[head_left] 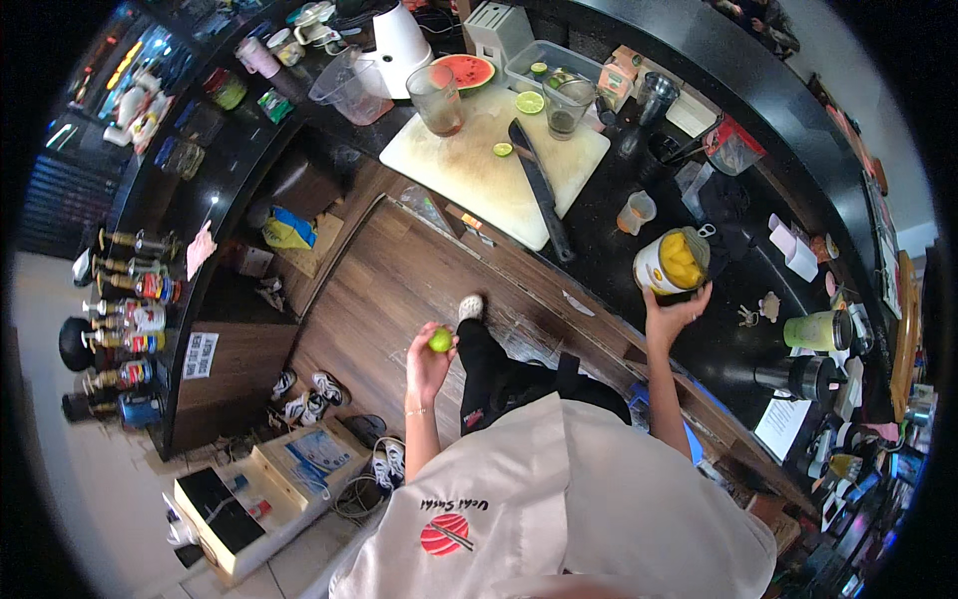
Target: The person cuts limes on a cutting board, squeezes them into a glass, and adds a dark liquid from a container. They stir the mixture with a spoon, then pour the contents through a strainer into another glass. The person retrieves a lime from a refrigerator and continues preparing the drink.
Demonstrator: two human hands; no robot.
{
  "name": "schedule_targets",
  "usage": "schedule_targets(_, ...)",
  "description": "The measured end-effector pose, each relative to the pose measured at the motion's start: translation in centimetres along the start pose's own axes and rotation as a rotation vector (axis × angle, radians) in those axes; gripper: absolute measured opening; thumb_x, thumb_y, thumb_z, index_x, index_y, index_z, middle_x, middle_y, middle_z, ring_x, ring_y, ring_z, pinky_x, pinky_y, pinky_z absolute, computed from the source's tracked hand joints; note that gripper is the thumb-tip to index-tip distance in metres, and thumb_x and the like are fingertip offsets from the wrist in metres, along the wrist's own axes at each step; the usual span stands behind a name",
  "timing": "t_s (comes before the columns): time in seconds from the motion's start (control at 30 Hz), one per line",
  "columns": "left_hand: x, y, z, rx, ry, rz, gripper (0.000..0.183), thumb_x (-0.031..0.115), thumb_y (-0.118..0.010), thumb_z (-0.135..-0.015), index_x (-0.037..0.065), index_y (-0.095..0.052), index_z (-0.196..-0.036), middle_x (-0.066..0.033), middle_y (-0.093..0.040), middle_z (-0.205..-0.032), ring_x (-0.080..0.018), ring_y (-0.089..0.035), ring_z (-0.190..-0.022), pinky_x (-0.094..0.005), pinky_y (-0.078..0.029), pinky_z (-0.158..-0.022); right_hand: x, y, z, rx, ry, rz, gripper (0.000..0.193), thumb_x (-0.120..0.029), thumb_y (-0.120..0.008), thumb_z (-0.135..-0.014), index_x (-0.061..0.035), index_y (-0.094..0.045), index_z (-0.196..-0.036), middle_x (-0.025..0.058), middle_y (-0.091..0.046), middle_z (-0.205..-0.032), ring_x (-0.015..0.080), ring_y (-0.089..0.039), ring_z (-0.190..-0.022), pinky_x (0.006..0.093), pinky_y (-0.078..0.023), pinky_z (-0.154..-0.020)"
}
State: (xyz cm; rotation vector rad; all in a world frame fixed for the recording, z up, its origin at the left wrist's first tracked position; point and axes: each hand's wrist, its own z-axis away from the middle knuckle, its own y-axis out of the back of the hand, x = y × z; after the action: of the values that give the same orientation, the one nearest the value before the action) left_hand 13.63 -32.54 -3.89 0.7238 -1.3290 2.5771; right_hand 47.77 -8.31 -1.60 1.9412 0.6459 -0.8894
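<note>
My left hand point(426, 369) is closed around a whole green lime point(440, 340), held out over the floor in front of me. At the counter's edge on the right, my right hand point(677, 317) grips an opened tin can point(650, 272) from its near side. Yellow fruit pieces point(683, 262) fill the can up to its rim, and its lid stands bent up. Whether the can's base touches the counter, I cannot tell. Beside the can is a small plastic cup point(636, 213) with orange-brown contents.
On the counter lies a white cutting board point(449, 165) with a large knife point(540, 190), whose handle overhangs the board. A cut lime point(502, 150), a tall glass point(434, 105), a second glass point(567, 112) and a cut watermelon point(466, 71) are there too. Several pump bottles point(135, 314) stand far left.
</note>
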Motion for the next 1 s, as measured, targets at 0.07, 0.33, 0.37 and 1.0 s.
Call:
schedule_targets(0.07,2.0,-0.7,-4.1,-0.084,0.071,-0.090,0.023,0.021,-0.059,-0.092,0.014,-0.055,-0.114,-0.0120,-0.063,-0.110,-0.0272,-0.062,-0.095,-0.0335,-0.051,-0.078,0.0,1.0,2.0,0.056,-0.038,0.011,0.101,-0.004,-0.081,-0.070,0.0012,-0.019,-0.150,0.0228,-0.028,-0.148,0.0365,-0.035,-0.135,0.0467,-0.025,-0.115)
schedule_targets(0.33,12.4,-6.3,-15.0,-0.242,0.053,-0.834,0.026,0.013,-0.065,-0.094,0.009,-0.049,-0.114,-0.0091,-0.064,-0.105,-0.0177,-0.064,-0.092,-0.0291,-0.050,-0.079,-10.3,-3.0,8.3,-0.072,0.185,0.067,0.042,0.005,-0.059,-0.078,-0.0045,-0.061,-0.118,0.0170,-0.052,-0.130,0.0330,-0.051,-0.122,0.0421,-0.041,-0.099)
schedule_targets(0.37,13.4,-7.1,-16.0,-0.260,0.017,-0.916,0.028,0.012,-0.068,-0.092,0.009,-0.050,-0.113,-0.0084,-0.064,-0.105,-0.0163,-0.064,-0.092,-0.0283,-0.050,-0.078,-11.9,-4.7,7.9,-0.157,0.278,0.089,0.040,0.003,-0.061,-0.078,-0.0049,-0.062,-0.117,0.0167,-0.054,-0.129,0.0337,-0.052,-0.120,0.0427,-0.041,-0.099)
schedule_targets(1.0,13.7,-17.5,-29.1,-0.780,-0.928,-1.521,0.049,0.007,-0.083,-0.071,0.004,-0.063,-0.116,-0.0152,-0.066,-0.106,-0.0288,-0.064,-0.096,-0.0381,-0.052,-0.083,-15.9,-13.7,2.3,-0.669,0.154,0.365,0.054,-0.009,-0.062,-0.088,-0.0109,-0.042,-0.139,0.0269,-0.059,-0.113,0.0462,-0.061,-0.101,0.0517,-0.051,-0.086)
